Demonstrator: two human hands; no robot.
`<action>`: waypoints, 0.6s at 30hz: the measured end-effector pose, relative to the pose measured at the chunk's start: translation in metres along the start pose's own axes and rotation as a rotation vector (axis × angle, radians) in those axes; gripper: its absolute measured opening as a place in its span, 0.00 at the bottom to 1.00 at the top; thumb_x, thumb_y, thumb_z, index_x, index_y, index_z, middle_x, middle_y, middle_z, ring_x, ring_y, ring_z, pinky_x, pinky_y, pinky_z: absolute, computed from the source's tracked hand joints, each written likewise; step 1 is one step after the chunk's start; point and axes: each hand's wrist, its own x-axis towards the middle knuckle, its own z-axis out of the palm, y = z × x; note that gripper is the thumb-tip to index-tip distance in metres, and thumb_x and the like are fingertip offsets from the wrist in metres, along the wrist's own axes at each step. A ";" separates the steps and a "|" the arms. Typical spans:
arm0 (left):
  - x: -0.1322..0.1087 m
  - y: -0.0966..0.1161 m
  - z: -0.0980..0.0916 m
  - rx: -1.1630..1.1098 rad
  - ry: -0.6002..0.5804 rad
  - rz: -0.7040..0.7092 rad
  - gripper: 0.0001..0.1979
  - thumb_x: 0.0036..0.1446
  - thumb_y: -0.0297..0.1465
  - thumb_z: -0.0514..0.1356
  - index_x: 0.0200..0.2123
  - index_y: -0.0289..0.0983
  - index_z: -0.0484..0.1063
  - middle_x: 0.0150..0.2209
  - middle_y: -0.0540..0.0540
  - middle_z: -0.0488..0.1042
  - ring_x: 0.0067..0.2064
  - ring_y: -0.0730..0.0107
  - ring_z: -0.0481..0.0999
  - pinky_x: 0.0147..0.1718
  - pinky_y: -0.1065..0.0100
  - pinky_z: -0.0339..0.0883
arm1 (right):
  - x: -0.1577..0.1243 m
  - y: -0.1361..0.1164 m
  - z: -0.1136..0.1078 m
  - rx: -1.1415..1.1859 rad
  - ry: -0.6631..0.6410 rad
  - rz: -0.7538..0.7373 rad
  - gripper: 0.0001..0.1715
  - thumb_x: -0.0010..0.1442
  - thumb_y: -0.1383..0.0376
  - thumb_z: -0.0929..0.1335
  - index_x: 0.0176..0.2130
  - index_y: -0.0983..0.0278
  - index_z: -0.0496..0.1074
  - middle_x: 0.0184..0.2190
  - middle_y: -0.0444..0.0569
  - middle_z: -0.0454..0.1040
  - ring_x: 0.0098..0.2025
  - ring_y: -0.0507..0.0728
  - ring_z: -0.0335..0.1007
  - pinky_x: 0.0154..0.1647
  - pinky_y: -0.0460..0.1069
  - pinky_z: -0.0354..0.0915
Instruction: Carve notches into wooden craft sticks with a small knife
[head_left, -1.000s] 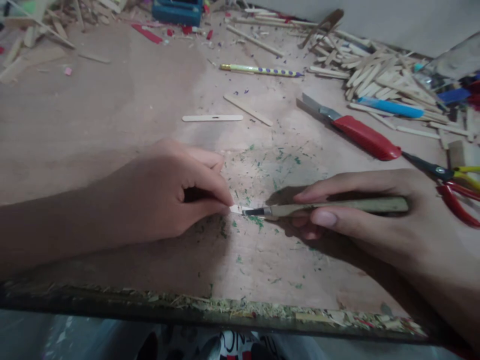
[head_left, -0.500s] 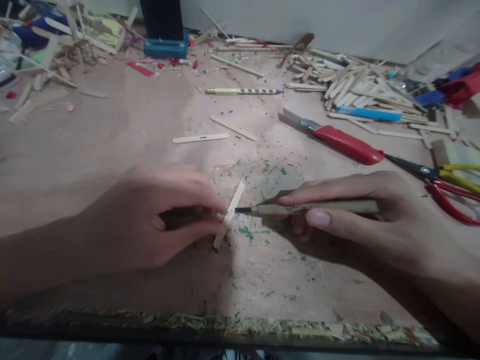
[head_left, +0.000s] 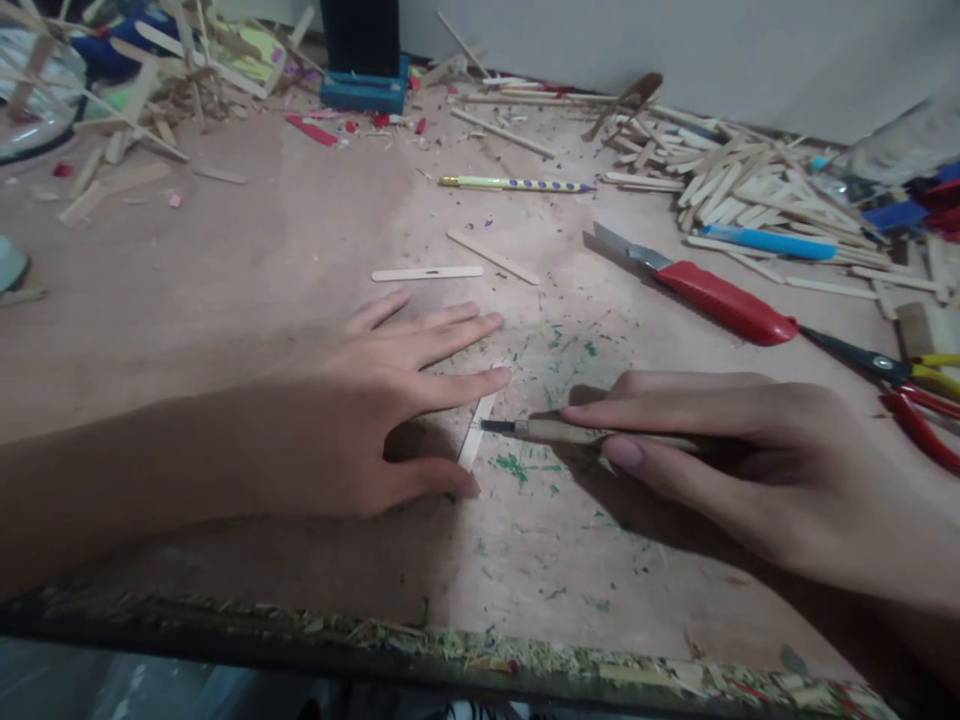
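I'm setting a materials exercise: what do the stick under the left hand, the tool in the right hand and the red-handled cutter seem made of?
Stick: probably bare wood; pale, matt, unpainted.
Tool: handle perhaps wood, dull light brown, mostly covered; dark tip and greyer collar look like metal.
Cutter: handle likely plastic, evenly red; blade metal, grey with pale highlights.

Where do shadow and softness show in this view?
In the head view, a dark shadow lies below the right hand and a paler one below the left hand; also in the head view, the green flecks look soft and the transparent object at upper right hazy.
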 end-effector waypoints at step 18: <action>0.001 -0.012 0.009 -0.066 0.031 -0.060 0.41 0.80 0.68 0.71 0.85 0.57 0.81 0.97 0.41 0.58 0.98 0.29 0.59 0.97 0.20 0.47 | 0.000 0.006 -0.004 -0.051 -0.035 -0.070 0.16 0.86 0.46 0.77 0.65 0.35 0.95 0.55 0.40 0.98 0.48 0.60 0.99 0.56 0.51 0.92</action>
